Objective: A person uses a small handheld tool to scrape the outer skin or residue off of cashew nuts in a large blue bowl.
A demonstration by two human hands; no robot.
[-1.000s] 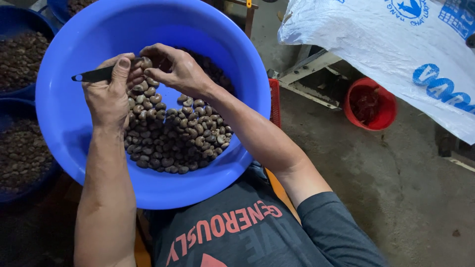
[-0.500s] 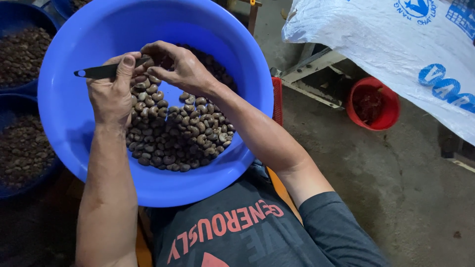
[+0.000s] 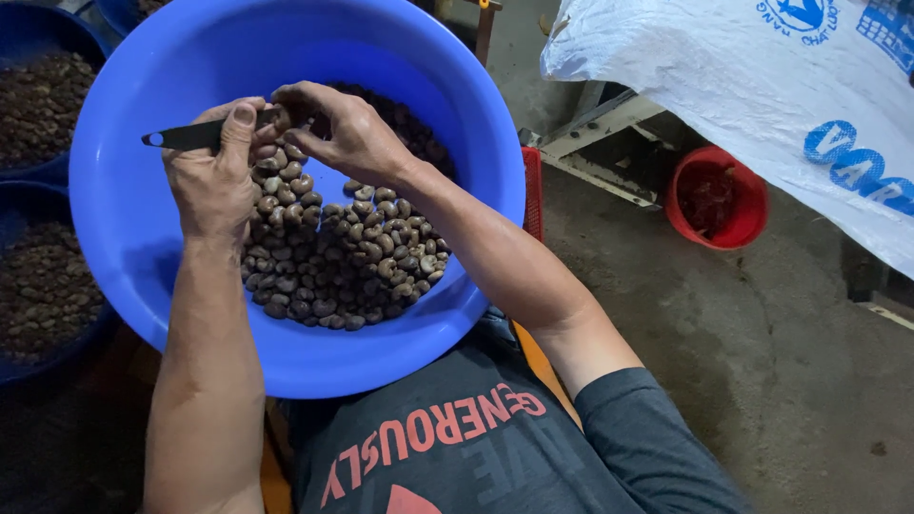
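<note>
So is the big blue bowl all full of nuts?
No, only partly full. The nuts lie heaped on the bottom of the blue bowl, and its bare walls show all around above them.

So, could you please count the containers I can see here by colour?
Light blue basin, holding brown nuts, under the left hand and right hand: 1
Dark blue basins, upper and lower at the left edge, one partly visible at the top: 3
Red bucket: 1
Total: 5
</note>
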